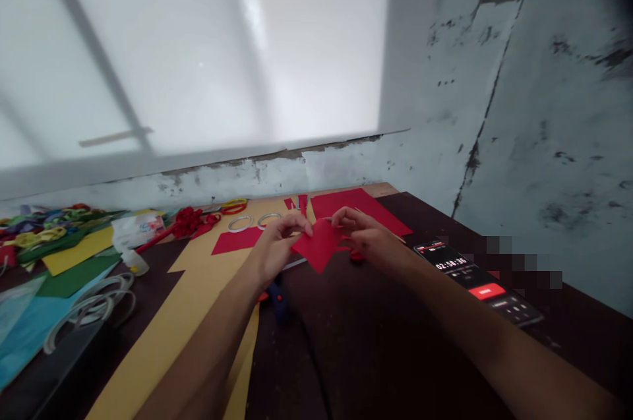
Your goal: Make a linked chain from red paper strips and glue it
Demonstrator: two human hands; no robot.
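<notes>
A small piece of red paper (pixel 319 247), pointed at the bottom, is held up above the dark table between both hands. My left hand (pixel 279 245) pinches its upper left side with thumb and fingers. At its upper right edge, my right hand (pixel 363 235) has its fingers curled and closed on the paper. A small red bit (pixel 356 256) shows just under the right hand; what it is I cannot make out. Below my left wrist lies a dark blue tool (pixel 277 304), partly hidden, with a black cord near it.
Large red sheets (pixel 356 206) lie at the back of the table (pixel 376 354). Tan paper (pixel 163 334), two silvery rings (pixel 240 223), yellow-handled scissors (pixel 234 206) and a red ribbon flower (pixel 188 222) are leftward. A lit phone (pixel 475 281) sits right. A white cable coil (pixel 99 304) is left.
</notes>
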